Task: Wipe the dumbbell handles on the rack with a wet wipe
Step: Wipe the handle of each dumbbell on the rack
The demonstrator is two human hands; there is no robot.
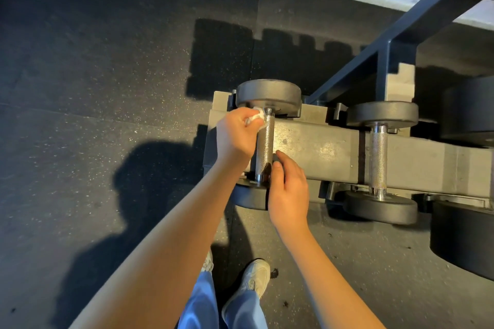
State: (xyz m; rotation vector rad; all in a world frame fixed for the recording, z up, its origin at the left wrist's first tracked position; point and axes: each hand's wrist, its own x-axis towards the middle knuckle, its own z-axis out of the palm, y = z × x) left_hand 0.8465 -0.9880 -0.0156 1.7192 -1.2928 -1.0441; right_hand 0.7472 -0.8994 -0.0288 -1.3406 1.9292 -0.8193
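Note:
A small black dumbbell lies across the left end of the grey rack (320,147), its knurled steel handle (265,147) pointing away from me. My left hand (235,136) grips a crumpled white wet wipe (255,116) and presses it against the far end of that handle, just below the far weight head (268,95). My right hand (290,189) curls around the near weight head (251,196) of the same dumbbell, thumb by the handle's near end. A second dumbbell with a bare handle (378,157) sits on the rack to the right.
Larger black dumbbells (465,238) fill the rack's right side. A dark steel rack frame (385,43) rises at the upper right. The floor (93,75) is dark speckled rubber. My feet in pale shoes (256,278) stand right below the rack's left end.

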